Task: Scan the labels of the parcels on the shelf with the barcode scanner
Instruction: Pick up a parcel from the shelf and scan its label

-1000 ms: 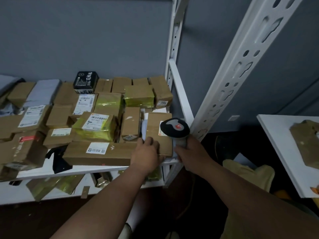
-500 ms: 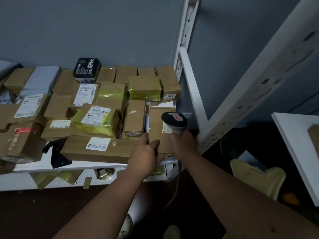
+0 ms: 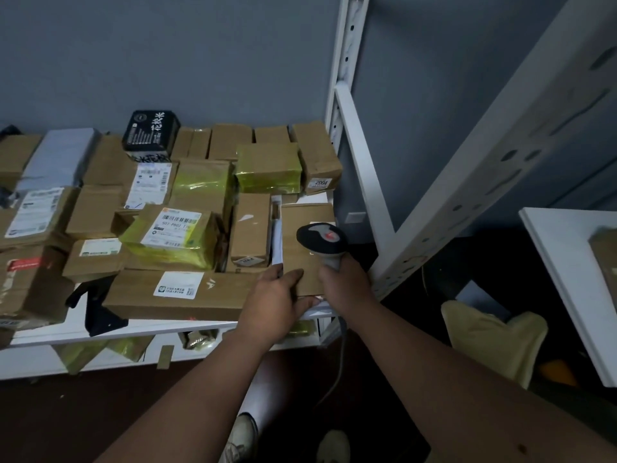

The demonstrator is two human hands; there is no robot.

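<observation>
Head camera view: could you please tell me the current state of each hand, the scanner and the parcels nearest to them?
Left hand: grips the front edge of the plain brown cardboard parcel.
Right hand: grips the handle of the grey and black barcode scanner.
Barcode scanner: upright, head over the plain parcel.
Long brown cardboard box: lying flat, white label facing up.

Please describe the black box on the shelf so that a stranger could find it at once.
Look at the white shelf crowded with brown parcels, and go to its back row against the grey wall. Left of centre stands the black box. It alone is black with white printed characters.
</observation>
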